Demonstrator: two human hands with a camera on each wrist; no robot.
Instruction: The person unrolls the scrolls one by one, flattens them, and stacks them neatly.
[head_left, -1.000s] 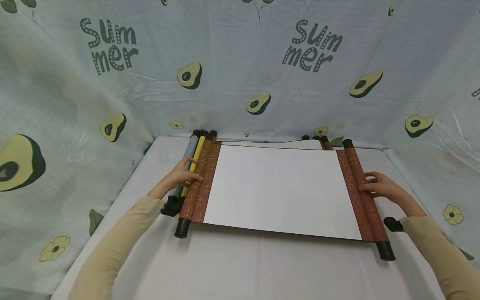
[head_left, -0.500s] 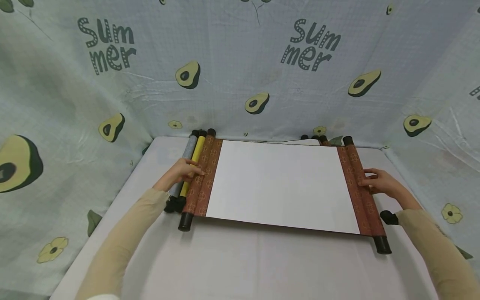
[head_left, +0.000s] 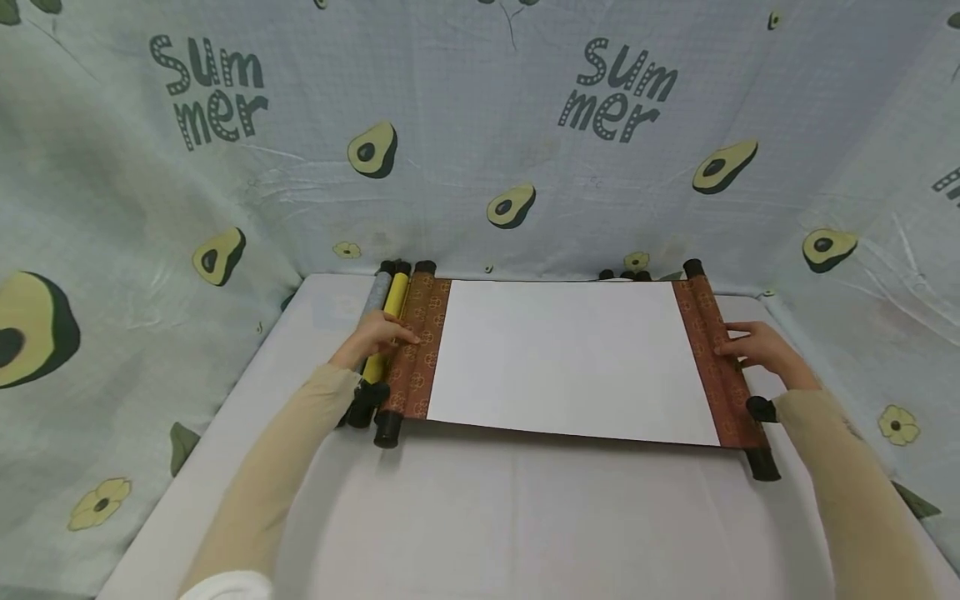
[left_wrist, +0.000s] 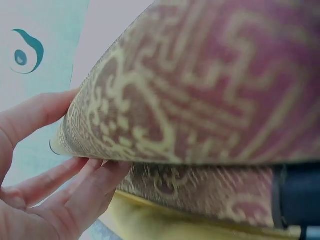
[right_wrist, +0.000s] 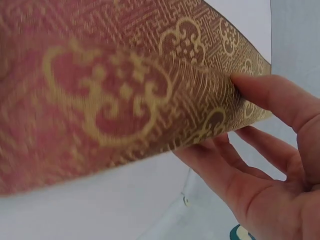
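A hanging scroll [head_left: 570, 358] lies part unrolled, white paper between two reddish-brown, gold-patterned rolls with black end knobs. My left hand [head_left: 375, 337] grips the left roll [head_left: 405, 367] near its middle. In the left wrist view the left hand [left_wrist: 65, 200] has its thumb on top and fingers beneath the patterned cloth [left_wrist: 130, 100]. On the other side my right hand [head_left: 761, 350] holds the right roll [head_left: 716, 358] from its outer edge. The right wrist view shows the right hand [right_wrist: 260, 185] pinching the brocade [right_wrist: 110, 100] between thumb and fingers.
Beside the left roll lie a yellow roll [head_left: 397, 293] and a grey roll [head_left: 377, 292], both black-tipped. Black knobs [head_left: 636, 276] poke out behind the scroll's far edge. A white table [head_left: 517, 517] meets an avocado-print cloth [head_left: 450, 100] hanging at the back and sides.
Both hands have moved the scroll away from me, toward the back of the table, with its left end shifting right. It now covers most of the other scroll behind it.
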